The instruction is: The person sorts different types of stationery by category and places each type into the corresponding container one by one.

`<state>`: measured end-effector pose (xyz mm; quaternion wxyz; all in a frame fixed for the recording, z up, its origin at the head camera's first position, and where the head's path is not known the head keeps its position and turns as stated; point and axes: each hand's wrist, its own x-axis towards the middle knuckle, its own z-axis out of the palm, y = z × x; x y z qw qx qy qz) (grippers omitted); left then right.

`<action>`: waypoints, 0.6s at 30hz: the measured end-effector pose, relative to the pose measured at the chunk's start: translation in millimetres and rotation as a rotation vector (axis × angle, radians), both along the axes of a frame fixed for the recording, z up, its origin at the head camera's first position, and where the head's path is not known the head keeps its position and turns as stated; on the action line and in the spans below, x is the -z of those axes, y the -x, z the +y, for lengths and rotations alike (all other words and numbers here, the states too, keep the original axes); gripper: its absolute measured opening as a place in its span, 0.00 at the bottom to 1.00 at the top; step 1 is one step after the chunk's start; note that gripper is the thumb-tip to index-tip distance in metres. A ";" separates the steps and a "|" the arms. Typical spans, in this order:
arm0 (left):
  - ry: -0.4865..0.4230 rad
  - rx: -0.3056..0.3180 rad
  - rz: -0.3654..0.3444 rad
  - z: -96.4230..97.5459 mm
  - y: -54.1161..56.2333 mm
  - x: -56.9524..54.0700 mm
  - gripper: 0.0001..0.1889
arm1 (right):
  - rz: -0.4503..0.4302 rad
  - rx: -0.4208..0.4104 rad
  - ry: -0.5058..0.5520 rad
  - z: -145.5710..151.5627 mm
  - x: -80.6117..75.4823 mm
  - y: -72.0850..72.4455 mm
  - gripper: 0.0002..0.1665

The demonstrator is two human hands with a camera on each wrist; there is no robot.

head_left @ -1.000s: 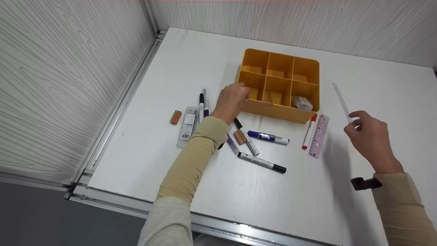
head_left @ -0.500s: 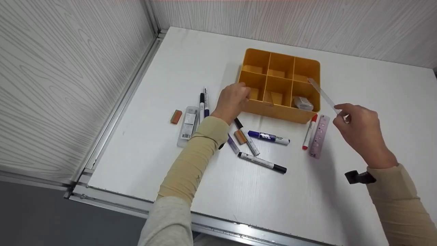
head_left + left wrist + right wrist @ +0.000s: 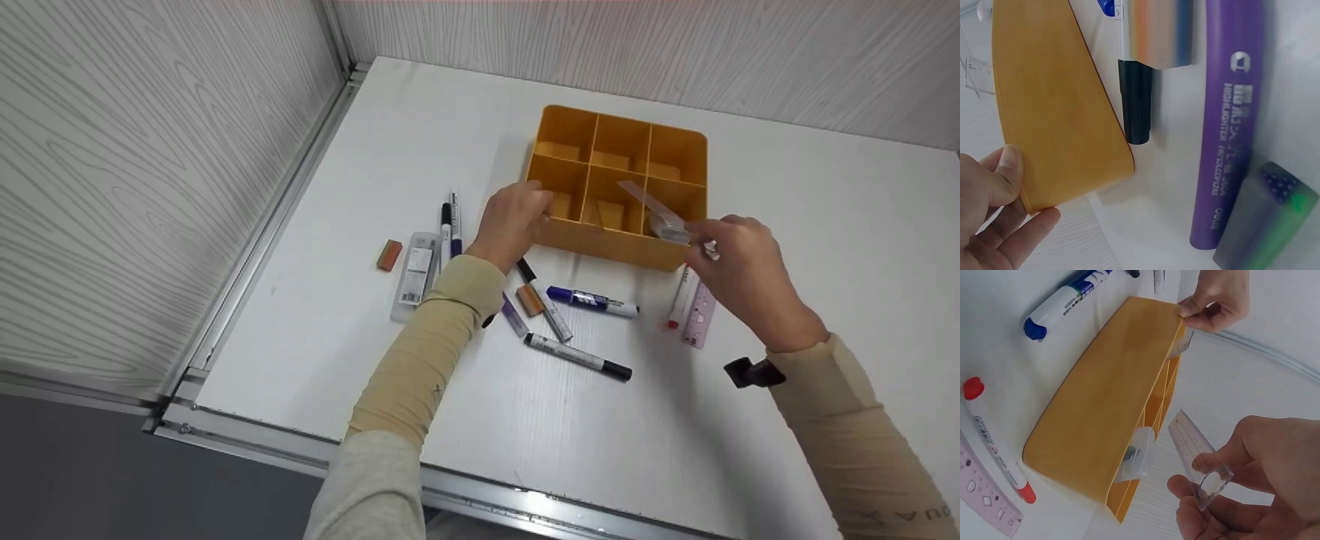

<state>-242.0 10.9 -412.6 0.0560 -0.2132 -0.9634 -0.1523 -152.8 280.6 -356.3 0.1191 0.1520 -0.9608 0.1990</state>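
Ruler (image 3: 649, 201) and right hand (image 3: 739, 271) have just swung leftward: a second ago the clear strip was held out to the right of the orange box (image 3: 611, 245), over the tabletop (image 3: 510, 420), whereas now it slants above the near row, crossing the near right compartment (image 3: 686, 196) with its far end over the near middle compartment (image 3: 622, 215). That seems to bring the work to the box itself, though the ruler looks raised above the rim and has not been let go. The right hand pinches the ruler's near end, thumb against fingers with no more gap than the thin plastic needs. The left hand (image 3: 514, 225) has stayed put, thumb and fingers pinching the box at its near left corner, apparently to steady it. A clear case (image 3: 1139, 455) sits in the near right compartment, under the ruler, and another clear piece (image 3: 1181, 347) sticks up from the near middle one. Near the right hand, a red-capped marker (image 3: 682, 297) and a pink ruler (image 3: 699, 319) lie side by side on the tabletop, partly hidden by it.
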 end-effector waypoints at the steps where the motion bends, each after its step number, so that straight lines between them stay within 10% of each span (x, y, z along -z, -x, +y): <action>1: -0.001 -0.002 -0.004 0.2 0.1 -0.2 0.06 | -0.009 -0.005 -0.003 -3.2 -0.2 1.0 0.15; 18: -0.001 0.000 0.004 -0.2 -0.8 -0.9 0.06 | -0.026 -0.051 -0.065 -33.9 4.9 23.0 0.19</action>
